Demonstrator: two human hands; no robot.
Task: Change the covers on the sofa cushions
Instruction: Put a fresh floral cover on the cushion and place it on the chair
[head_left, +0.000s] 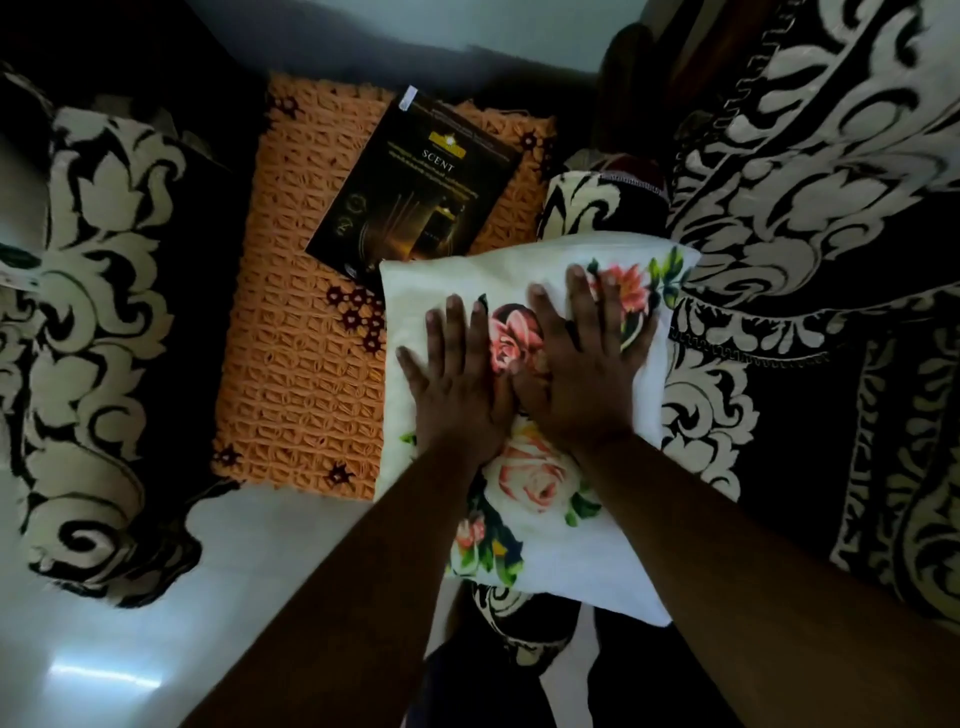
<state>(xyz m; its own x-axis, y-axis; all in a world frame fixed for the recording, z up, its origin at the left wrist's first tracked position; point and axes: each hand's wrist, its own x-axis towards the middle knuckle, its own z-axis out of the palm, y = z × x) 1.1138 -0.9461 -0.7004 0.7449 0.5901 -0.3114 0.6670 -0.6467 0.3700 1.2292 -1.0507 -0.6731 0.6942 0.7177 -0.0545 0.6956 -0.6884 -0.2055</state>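
Head cam: my left hand (457, 395) and right hand (576, 374) lie flat, fingers spread, holding nothing, floral cushion (587, 519) right under them. Lopsided pressing could slide it off the dark-patterned fabric underneath.

Open floor (130, 649): bare tile, lower left.
Left flank: orange cushion (301, 364) carrying dark box (415, 182).
Right flank: patterned sofa (831, 260) touching floral cushion (571, 545).

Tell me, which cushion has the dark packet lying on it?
The orange cushion: the packet lies on its top. The floral cushion has hands on it.
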